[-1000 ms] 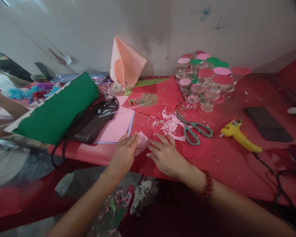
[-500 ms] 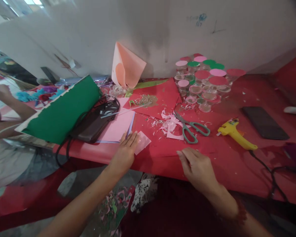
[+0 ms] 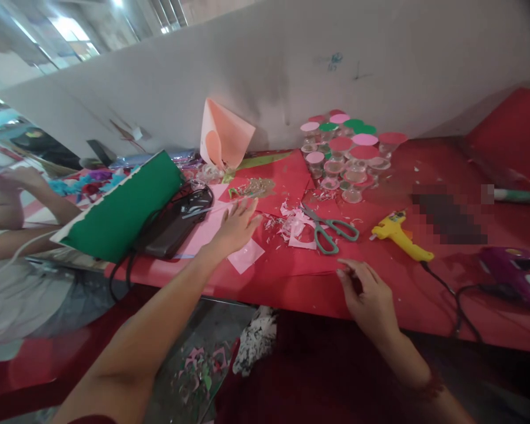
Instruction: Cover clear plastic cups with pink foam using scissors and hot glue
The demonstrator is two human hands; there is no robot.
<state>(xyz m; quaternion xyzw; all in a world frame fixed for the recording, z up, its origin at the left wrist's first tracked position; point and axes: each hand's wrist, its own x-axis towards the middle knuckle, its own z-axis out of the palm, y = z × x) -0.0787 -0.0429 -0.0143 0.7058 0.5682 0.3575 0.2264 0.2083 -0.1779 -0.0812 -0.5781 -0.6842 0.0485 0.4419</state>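
Note:
My left hand (image 3: 237,227) reaches forward over the red table (image 3: 380,294), fingers spread and holding nothing, just beyond a small pink folded paper (image 3: 246,257) lying flat near the front edge. It hovers by a stack of pink sheets (image 3: 203,232). My right hand (image 3: 368,294) rests near the table's front edge with fingers loosely apart and nothing in it. Green-handled scissors (image 3: 329,228) lie between the hands, beside pink paper scraps (image 3: 294,227).
A yellow glue gun (image 3: 400,237) with a black cord lies right of the scissors. Several clear cups with coloured paper lids (image 3: 347,153) stand at the back. A green sheet (image 3: 123,206) and black bag (image 3: 174,221) sit left. A purple tool (image 3: 512,274) lies far right. Another person's arms (image 3: 17,200) show at the left.
My left hand lifted off the small pink paper and reached forward toward the pink sheets. My right hand drew back to the front edge. The view tilted up.

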